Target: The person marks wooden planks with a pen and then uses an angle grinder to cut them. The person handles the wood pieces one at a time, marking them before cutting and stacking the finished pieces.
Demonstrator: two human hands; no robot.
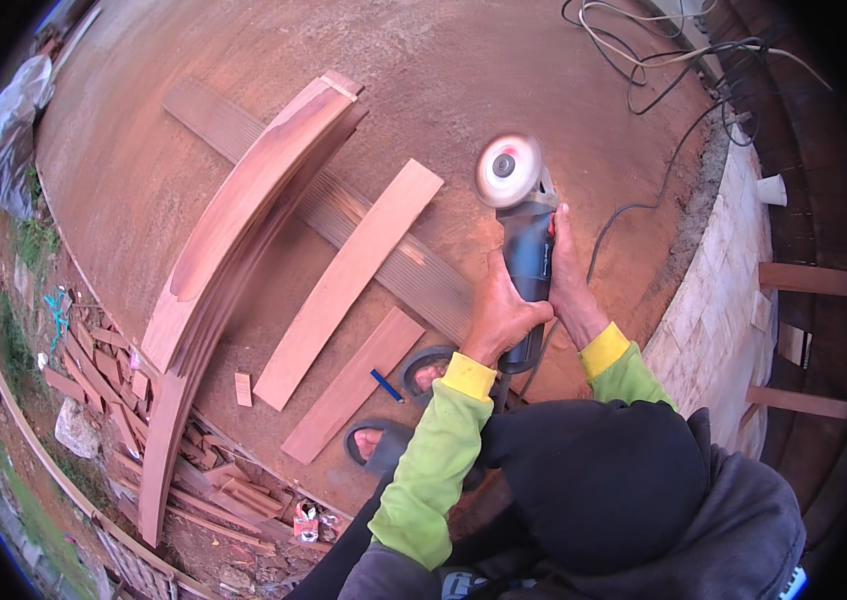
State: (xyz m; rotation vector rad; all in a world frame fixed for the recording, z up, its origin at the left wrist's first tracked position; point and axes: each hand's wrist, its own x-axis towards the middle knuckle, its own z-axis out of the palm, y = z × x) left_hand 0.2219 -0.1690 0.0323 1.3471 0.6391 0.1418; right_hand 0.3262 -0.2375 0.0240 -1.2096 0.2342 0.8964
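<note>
Both my hands grip a dark blue and black angle grinder (528, 250). My left hand (504, 312) wraps round its body from the left, thumb across the casing. My right hand (572, 272) holds its right side, with fingers partly hidden, by a red part. The grinder's pale round disc (509, 172) faces up at the far end, away from the boards. To the left lie a flat reddish plank (349, 285) and a shorter plank (354, 385). A blue stick-like object (387, 386) lies by the shorter plank, near my sandalled feet (384, 441).
A stack of curved boards (244, 220) stands at left across a grey grooved board (394, 260). Wood offcuts (244, 495) pile beyond the floor's edge. Tangled cables (659, 60) lie at the far right, near a pale stone edging (714, 290) and a white cup (772, 190).
</note>
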